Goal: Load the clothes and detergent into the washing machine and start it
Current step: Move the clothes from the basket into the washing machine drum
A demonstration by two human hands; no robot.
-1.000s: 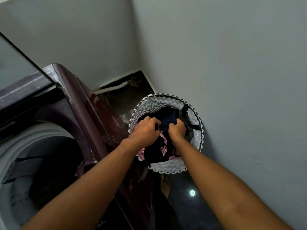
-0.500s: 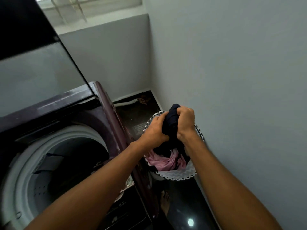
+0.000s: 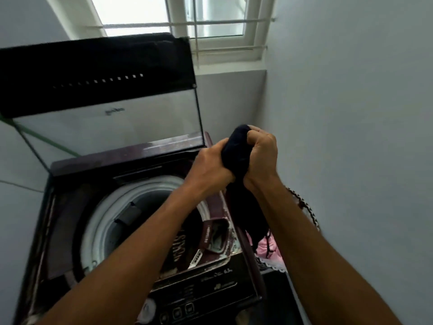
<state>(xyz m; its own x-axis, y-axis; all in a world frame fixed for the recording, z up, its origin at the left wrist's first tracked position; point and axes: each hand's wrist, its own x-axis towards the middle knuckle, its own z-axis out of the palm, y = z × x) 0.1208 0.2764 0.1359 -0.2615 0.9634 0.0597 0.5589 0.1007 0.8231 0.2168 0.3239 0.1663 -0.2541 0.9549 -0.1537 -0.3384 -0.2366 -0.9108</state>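
I see both hands raised together, left hand [image 3: 208,165] and right hand [image 3: 261,156] each clenched round a soft dark cloth [image 3: 236,153] bunched between them; its limp tail hangs below, right of the washer's round white tub [image 3: 103,219].

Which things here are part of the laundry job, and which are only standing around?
Part of the job:
left hand and right hand, both gripping the dark garment
washing machine, lid up
laundry basket with pink clothes

Only around:
window
wall
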